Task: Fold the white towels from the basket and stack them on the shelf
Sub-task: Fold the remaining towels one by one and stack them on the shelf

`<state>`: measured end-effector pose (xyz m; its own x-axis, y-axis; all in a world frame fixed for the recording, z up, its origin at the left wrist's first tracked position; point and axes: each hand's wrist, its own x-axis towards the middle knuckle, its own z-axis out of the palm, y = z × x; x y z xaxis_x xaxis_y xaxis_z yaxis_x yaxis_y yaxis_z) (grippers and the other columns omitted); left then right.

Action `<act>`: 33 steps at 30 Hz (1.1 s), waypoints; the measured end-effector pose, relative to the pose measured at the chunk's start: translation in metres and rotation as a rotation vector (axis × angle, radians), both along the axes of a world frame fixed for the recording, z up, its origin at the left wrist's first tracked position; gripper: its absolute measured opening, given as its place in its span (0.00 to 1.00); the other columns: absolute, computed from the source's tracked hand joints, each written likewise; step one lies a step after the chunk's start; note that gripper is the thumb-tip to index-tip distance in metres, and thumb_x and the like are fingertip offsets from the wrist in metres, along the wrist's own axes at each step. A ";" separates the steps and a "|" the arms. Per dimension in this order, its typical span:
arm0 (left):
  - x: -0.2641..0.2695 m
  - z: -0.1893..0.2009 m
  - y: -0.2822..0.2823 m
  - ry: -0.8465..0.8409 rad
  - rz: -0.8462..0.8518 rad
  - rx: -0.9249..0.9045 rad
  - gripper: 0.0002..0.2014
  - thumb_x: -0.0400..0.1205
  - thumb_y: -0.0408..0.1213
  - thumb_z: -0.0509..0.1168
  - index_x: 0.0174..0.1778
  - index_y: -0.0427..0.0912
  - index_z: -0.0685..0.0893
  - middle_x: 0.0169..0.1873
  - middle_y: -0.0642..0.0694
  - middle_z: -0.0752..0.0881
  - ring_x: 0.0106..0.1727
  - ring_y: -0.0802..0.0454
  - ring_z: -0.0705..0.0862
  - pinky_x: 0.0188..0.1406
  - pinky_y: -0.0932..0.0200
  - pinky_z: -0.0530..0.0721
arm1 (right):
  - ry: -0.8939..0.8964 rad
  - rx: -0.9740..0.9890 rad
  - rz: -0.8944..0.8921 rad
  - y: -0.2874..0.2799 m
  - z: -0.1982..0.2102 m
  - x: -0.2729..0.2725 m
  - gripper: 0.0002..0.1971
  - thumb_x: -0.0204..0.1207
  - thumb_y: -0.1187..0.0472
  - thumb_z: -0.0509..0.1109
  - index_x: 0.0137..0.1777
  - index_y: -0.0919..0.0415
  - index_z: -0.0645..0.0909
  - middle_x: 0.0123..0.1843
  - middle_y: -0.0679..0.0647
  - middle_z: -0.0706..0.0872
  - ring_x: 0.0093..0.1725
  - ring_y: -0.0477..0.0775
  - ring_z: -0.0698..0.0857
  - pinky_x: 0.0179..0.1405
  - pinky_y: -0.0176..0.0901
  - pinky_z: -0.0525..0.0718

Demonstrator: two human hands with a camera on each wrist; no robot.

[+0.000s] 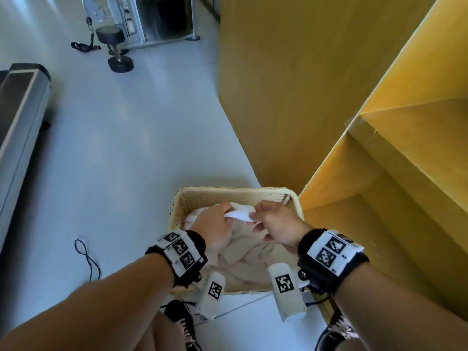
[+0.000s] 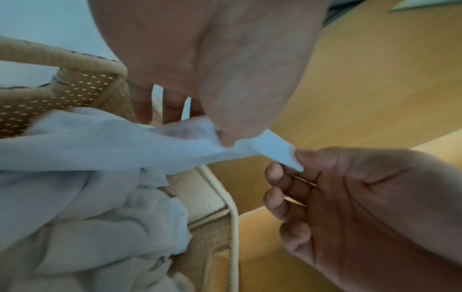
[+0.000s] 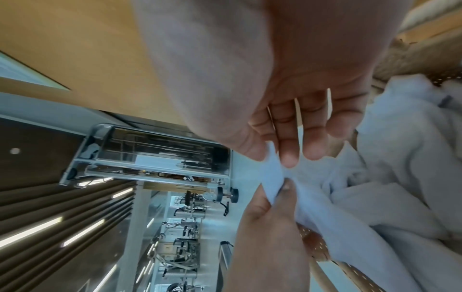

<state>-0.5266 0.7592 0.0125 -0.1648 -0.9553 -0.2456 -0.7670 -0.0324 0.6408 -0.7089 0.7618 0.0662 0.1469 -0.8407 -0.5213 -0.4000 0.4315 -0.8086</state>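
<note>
Towel (image 1: 239,214) edge — between both grips

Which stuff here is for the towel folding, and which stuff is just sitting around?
For the job:
towel, pinched by the left hand and right hand
basket holding more towels
shelf, beside the basket

Just lying about:
dumbbell
black cord on the floor
gym machine
</note>
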 end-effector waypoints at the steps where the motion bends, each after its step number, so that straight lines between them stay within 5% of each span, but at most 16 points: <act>1: -0.001 0.006 0.001 0.040 0.019 -0.045 0.11 0.92 0.36 0.59 0.64 0.46 0.85 0.52 0.49 0.89 0.51 0.47 0.85 0.48 0.57 0.76 | -0.009 -0.023 -0.008 0.003 0.005 -0.004 0.09 0.86 0.61 0.70 0.43 0.54 0.81 0.43 0.53 0.90 0.43 0.51 0.86 0.34 0.43 0.76; 4: -0.003 0.026 0.005 0.157 0.095 -0.132 0.09 0.91 0.32 0.59 0.52 0.51 0.80 0.37 0.55 0.82 0.39 0.53 0.79 0.36 0.58 0.71 | -0.094 -0.048 -0.051 0.012 0.012 -0.013 0.10 0.88 0.60 0.70 0.44 0.52 0.84 0.44 0.51 0.91 0.44 0.51 0.85 0.34 0.42 0.76; 7: -0.007 0.045 0.004 0.229 0.127 -0.157 0.08 0.91 0.31 0.57 0.52 0.48 0.78 0.36 0.51 0.81 0.37 0.51 0.78 0.35 0.55 0.73 | -0.159 -0.074 -0.073 0.015 0.015 -0.018 0.11 0.87 0.60 0.73 0.41 0.49 0.86 0.44 0.49 0.90 0.44 0.51 0.85 0.35 0.42 0.77; 11: -0.007 0.065 -0.005 0.326 0.191 -0.241 0.10 0.90 0.30 0.55 0.45 0.47 0.75 0.32 0.54 0.75 0.30 0.63 0.74 0.29 0.67 0.70 | -0.082 -0.145 -0.116 0.006 0.018 -0.026 0.05 0.80 0.58 0.80 0.50 0.49 0.86 0.45 0.45 0.89 0.48 0.51 0.87 0.42 0.47 0.82; 14: -0.008 0.076 -0.009 0.456 0.214 -0.267 0.10 0.89 0.29 0.55 0.44 0.44 0.76 0.32 0.55 0.74 0.30 0.61 0.71 0.31 0.66 0.68 | 0.003 -0.172 -0.104 0.001 0.015 -0.027 0.22 0.73 0.54 0.86 0.62 0.47 0.80 0.57 0.48 0.86 0.52 0.51 0.86 0.47 0.46 0.83; 19: -0.006 0.088 -0.003 0.680 0.227 -0.229 0.08 0.87 0.33 0.55 0.51 0.34 0.77 0.33 0.51 0.73 0.36 0.51 0.69 0.39 0.51 0.69 | 0.060 -0.225 0.035 -0.005 0.001 -0.007 0.45 0.64 0.56 0.92 0.78 0.41 0.72 0.69 0.41 0.80 0.62 0.39 0.81 0.47 0.30 0.79; 22: -0.002 0.094 -0.002 0.783 0.235 -0.193 0.07 0.84 0.36 0.56 0.48 0.40 0.78 0.38 0.44 0.74 0.40 0.48 0.72 0.42 0.49 0.71 | -0.028 -0.220 0.145 -0.009 -0.009 0.007 0.36 0.66 0.62 0.90 0.71 0.42 0.79 0.62 0.41 0.88 0.59 0.40 0.88 0.45 0.27 0.85; 26: 0.006 0.096 -0.003 0.891 0.216 -0.159 0.18 0.91 0.37 0.59 0.35 0.56 0.80 0.32 0.55 0.78 0.37 0.53 0.78 0.41 0.57 0.78 | 0.055 -0.233 0.167 -0.016 -0.025 0.022 0.08 0.79 0.61 0.81 0.56 0.54 0.87 0.52 0.49 0.93 0.55 0.51 0.90 0.56 0.46 0.87; 29: 0.012 0.098 -0.005 0.910 0.242 -0.216 0.28 0.92 0.27 0.57 0.28 0.60 0.77 0.28 0.59 0.74 0.33 0.57 0.74 0.37 0.62 0.76 | 0.203 -0.244 0.164 -0.022 -0.027 0.021 0.11 0.89 0.54 0.69 0.63 0.59 0.85 0.57 0.52 0.90 0.57 0.56 0.87 0.52 0.46 0.79; 33: 0.015 0.101 -0.008 0.942 0.381 -0.264 0.26 0.92 0.28 0.56 0.30 0.58 0.77 0.30 0.58 0.74 0.37 0.54 0.72 0.43 0.56 0.72 | 0.198 -0.271 0.061 -0.030 -0.018 0.007 0.04 0.91 0.58 0.63 0.58 0.52 0.79 0.49 0.49 0.85 0.45 0.46 0.81 0.42 0.44 0.75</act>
<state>-0.5111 0.7513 0.1139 0.1418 -0.9886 0.0496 0.0775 0.0611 0.9951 -0.7018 0.7322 0.0484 0.1198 -0.9452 -0.3038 -0.5793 0.1820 -0.7946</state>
